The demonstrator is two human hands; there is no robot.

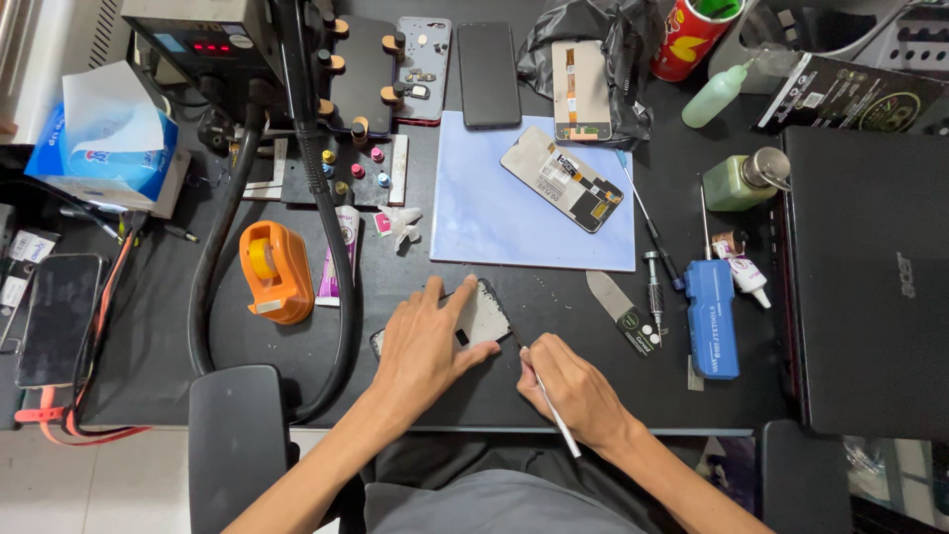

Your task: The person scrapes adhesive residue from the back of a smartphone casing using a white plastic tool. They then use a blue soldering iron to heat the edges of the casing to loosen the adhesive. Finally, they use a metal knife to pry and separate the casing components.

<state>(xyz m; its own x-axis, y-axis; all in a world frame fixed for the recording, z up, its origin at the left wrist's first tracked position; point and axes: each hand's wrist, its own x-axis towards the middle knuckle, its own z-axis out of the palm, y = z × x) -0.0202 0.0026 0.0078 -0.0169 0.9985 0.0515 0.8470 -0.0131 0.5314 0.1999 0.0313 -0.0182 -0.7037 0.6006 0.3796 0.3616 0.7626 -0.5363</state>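
- Head view: a phone frame is pinned flat on the black workbench by the left hand, fingers spread and pressing down on it rather than curled around it, apparently so that it cannot slide.
- At the frame's 4 o'clock corner, a thin white-handled tool is pinched pen-style in the right hand, fingers closed on the shaft and the tip brought to the frame's edge, a grip suited to fine work.
- At 12 o'clock from the hands, a pale blue mat is laid out with a detached display panel resting on it.
- At 9 o'clock an orange tape dispenser is kept near; at 3 o'clock a blue tool case and a closed black laptop are set aside, well apart from the frame.
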